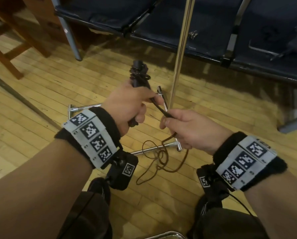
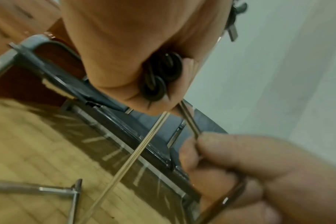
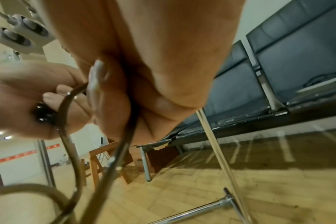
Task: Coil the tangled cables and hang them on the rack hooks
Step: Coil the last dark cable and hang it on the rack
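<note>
The row of dark padded seats stands along the far side of the wooden floor, clear of the work. In front of it the chrome rack rises as a thin upright pole from a tubular base on the floor; its hooks are out of view, so I cannot tell which one is free.

The black cable is split three ways. Its finished turns sit as a tight bundle with the plug on top, gripped in the fist of the left hand, which probably keeps the loops from springing apart. The right hand is closed round the taut run between the two hands, seemingly to feed the next turn. The loose tail lies in tangled loops on the floor beside the rack's base, so coiling looks partly done.

The wristbands carry square black-and-white marker patterns; no readable brand or writing shows anywhere.
</note>
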The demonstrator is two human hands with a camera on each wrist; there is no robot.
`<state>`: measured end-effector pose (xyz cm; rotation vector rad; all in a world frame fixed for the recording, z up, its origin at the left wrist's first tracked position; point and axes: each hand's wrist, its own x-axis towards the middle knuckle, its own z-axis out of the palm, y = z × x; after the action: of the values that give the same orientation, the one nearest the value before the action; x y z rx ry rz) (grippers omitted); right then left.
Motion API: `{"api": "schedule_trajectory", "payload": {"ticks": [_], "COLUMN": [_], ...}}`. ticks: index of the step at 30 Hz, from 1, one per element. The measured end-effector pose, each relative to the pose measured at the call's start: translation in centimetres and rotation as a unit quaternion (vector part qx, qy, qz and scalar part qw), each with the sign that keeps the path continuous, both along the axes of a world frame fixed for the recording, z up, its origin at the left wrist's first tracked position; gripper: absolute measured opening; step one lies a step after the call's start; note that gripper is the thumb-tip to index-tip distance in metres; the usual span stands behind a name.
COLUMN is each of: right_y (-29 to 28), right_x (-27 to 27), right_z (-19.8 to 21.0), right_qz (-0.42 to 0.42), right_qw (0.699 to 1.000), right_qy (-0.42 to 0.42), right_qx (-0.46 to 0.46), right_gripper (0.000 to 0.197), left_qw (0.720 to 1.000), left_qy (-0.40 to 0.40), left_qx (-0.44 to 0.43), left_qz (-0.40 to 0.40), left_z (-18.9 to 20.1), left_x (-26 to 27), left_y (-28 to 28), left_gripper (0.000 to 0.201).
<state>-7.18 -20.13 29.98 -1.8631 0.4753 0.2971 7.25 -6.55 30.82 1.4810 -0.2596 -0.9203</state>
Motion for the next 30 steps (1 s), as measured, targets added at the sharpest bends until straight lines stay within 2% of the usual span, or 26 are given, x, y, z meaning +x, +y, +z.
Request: {"api": "schedule_trajectory", "payload": {"ticks": [2,4,5,7,8,10,12,14,16,20,22,23,25,28,30], "right_y": [-0.6,-0.9,-0.9,-0.9,-0.8,-0.1,0.9,1.5,1.5,0.8,0.0,-0.5,-1.8,-3.3,-3.6], "right_x": [-0.3,-0.7,-0.9,-1.3,-1.5,-1.8,-1.9,-1.8,-1.9,-2.0,-2.0,-2.1,-2.2,-2.5,-2.5], "right_z": [0.1,0.3,0.5,1.1,1.7,2.9,4.0,4.5,4.8,4.5,4.1,3.8,3.2,2.4,2.2], "right_qz": [0.029,0.056,0.068,0.099,0.118,0.148,0.186,0.208,0.206,0.204,0.184,0.167,0.125,0.042,-0.022], "right_qw": [0.998,0.989,0.984,0.969,0.960,0.948,0.938,0.928,0.925,0.934,0.943,0.947,0.958,0.987,0.997], "right_qy": [0.007,0.015,0.017,0.017,0.015,0.002,-0.015,-0.032,-0.038,-0.040,-0.057,-0.061,-0.062,-0.063,-0.065], "right_qx": [-0.057,-0.133,-0.166,-0.227,-0.255,-0.283,-0.292,-0.307,-0.316,-0.291,-0.271,-0.267,-0.250,-0.138,-0.026], "right_gripper": [0.022,0.023,0.023,0.024,0.024,0.021,0.021,0.022,0.023,0.028,0.030,0.030,0.027,0.030,0.029], "left_qw": [0.997,0.996,0.997,0.991,0.970,0.898,0.830,0.768,0.720,0.653,0.626,0.625,0.654,0.742,0.827], "left_qy": [0.067,0.086,0.069,-0.042,-0.121,-0.264,-0.344,-0.389,-0.413,-0.436,-0.433,-0.435,-0.442,-0.420,-0.367], "left_qx": [-0.031,-0.018,0.007,0.124,0.209,0.346,0.410,0.443,0.451,0.424,0.414,0.399,0.342,0.262,0.225], "left_qz": [0.024,0.028,0.023,0.003,-0.012,-0.069,-0.160,-0.250,-0.328,-0.452,-0.498,-0.510,-0.510,-0.452,-0.360], "left_z": [0.0,-0.1,-0.2,-0.4,-0.6,-0.7,-1.2,-1.7,-1.9,-1.9,-1.6,-1.4,-0.9,-0.4,0.1], "left_x": [0.5,0.9,1.0,1.1,1.1,0.5,-0.7,-2.4,-4.0,-6.0,-7.3,-7.9,-8.6,-8.4,-7.8], "left_y": [0.3,0.5,0.6,0.7,0.7,0.4,-0.2,-0.7,-0.9,-0.8,-1.1,-1.3,-1.7,-1.6,-1.4], "left_gripper": [0.017,0.016,0.015,0.018,0.021,0.020,0.019,0.021,0.023,0.025,0.013,0.009,0.011,0.021,0.020]}}
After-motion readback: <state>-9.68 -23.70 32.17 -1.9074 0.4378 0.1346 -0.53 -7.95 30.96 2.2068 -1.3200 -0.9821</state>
